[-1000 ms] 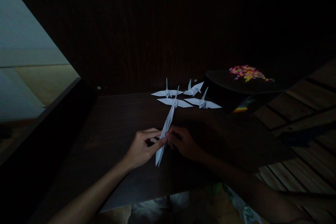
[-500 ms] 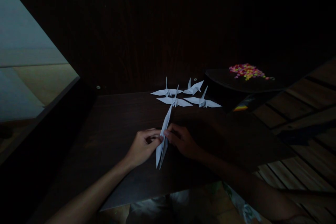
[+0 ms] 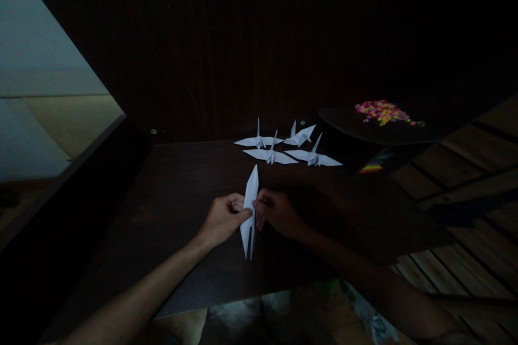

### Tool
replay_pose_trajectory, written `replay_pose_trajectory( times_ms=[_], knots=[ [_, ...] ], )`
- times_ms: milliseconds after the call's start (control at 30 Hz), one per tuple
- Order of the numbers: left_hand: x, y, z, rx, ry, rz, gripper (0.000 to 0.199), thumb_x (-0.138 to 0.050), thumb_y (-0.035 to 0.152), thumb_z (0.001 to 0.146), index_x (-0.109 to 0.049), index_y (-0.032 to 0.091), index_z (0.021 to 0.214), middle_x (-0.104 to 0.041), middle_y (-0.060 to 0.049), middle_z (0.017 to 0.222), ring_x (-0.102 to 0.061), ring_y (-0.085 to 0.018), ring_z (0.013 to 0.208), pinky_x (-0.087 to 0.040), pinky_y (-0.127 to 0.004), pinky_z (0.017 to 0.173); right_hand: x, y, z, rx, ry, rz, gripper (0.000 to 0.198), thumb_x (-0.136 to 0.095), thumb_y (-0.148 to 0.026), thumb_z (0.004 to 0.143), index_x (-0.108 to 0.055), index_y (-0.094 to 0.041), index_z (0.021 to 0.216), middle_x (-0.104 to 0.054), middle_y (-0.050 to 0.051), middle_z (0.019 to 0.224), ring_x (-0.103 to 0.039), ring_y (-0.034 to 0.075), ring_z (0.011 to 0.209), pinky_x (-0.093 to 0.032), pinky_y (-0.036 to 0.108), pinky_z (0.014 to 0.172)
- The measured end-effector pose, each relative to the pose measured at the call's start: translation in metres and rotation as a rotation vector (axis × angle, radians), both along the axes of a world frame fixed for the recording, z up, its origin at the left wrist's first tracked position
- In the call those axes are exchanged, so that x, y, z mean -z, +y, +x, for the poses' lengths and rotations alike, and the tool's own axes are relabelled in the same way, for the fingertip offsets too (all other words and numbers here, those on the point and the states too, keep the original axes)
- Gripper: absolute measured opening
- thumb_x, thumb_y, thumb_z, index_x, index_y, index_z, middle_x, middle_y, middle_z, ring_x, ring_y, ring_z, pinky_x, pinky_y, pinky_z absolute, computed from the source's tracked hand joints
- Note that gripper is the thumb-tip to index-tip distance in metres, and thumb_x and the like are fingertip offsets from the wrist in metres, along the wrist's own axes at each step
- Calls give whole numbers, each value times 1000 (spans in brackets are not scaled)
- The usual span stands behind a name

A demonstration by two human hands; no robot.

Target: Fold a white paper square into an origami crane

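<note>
A folded piece of white paper (image 3: 251,188), long and narrow with two points split apart at its near end, is held upright lengthwise over the dark wooden surface. My left hand (image 3: 225,220) pinches its left side, thumb on the front face. From the right, my right hand (image 3: 279,214) grips the opposite edge, its fingers partly behind the paper. Just beyond stand several finished white paper cranes, among them a front left crane (image 3: 270,156), a front right crane (image 3: 313,158), a rear left crane (image 3: 259,142) and a rear right crane (image 3: 300,136).
A pile of small colourful pieces (image 3: 384,112) lies on a dark rounded shelf (image 3: 335,118) at the right. A tall dark panel (image 3: 210,54) rises behind the cranes, and a low side board (image 3: 81,172) bounds the left. Wooden slats (image 3: 457,269) show at the right.
The folded paper has turned so its far tip points more straight ahead and its broad face shows more. Both hands keep their hold, and the cranes stay in place.
</note>
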State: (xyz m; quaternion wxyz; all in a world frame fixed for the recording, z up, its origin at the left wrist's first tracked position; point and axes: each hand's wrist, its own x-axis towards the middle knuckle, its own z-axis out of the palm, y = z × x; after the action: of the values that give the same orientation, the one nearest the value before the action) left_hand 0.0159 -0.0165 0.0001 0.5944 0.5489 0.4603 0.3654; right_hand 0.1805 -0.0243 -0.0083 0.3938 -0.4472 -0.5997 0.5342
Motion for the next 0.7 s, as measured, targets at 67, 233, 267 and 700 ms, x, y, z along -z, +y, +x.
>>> replay_pose_trajectory(
  times_ms=[67, 233, 267, 700],
  knots=[
    [0, 3, 0, -36, -16, -47, 13, -66, 23, 61, -63, 13, 68, -63, 1, 59, -55, -10, 54, -41, -20, 53, 1, 3, 1, 9, -14, -43, 22, -54, -37, 82, -48, -19, 71, -55, -5, 50, -53, 11, 38, -41, 19, 38],
    [-3, 5, -3, -81, -79, -96, 12, -65, 24, 61, -59, 14, 63, -57, 3, 57, -52, -9, 54, -41, -20, 54, 0, 9, 4, 41, 15, -39, 25, -56, -36, 81, -48, -18, 64, -51, -5, 56, -54, 10, 48, -43, 19, 43],
    [-4, 5, -3, -80, -97, -105, 11, -64, 24, 60, -59, 14, 63, -57, 3, 58, -52, -10, 54, -42, -20, 55, 0, 10, 5, 43, 40, -24, 26, -58, -36, 80, -49, -18, 64, -51, -5, 57, -55, 10, 52, -44, 19, 46],
    [-7, 3, -5, 3, -146, -171, 36, -77, 43, 67, -66, 11, 79, -69, -5, 71, -62, -14, 61, -46, -23, 57, -6, 11, 7, 131, 276, -12, 45, -81, -35, 62, -46, -22, 88, -58, -8, 65, -55, 9, 43, -45, 20, 40]
  ],
)
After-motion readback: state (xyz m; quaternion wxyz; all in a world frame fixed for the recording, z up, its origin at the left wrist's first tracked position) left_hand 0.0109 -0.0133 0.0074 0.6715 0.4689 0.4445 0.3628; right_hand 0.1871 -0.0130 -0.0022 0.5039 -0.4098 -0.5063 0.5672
